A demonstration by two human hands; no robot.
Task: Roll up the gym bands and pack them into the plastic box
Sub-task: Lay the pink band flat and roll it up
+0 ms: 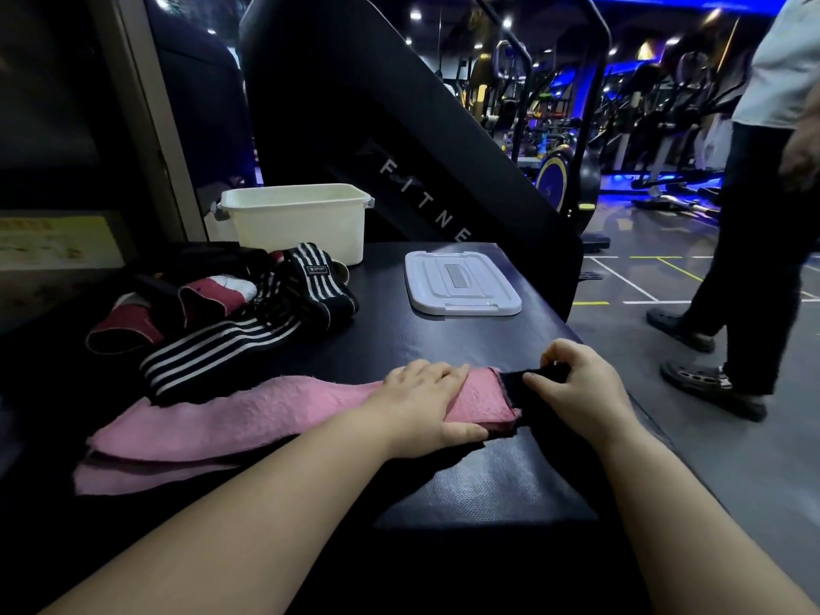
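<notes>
A pink gym band lies stretched flat across the black padded bench, its far end to the left. My left hand presses flat on the band near its right end. My right hand pinches the band's black end piece just right of the left hand. A heap of other bands, black-and-white striped and dark red, lies at the bench's left. The open white plastic box stands behind that heap.
The box's grey lid lies flat on the bench to the right of the box. A large black fitness machine rises behind the bench. A person's legs stand on the floor at the right, close to the bench's edge.
</notes>
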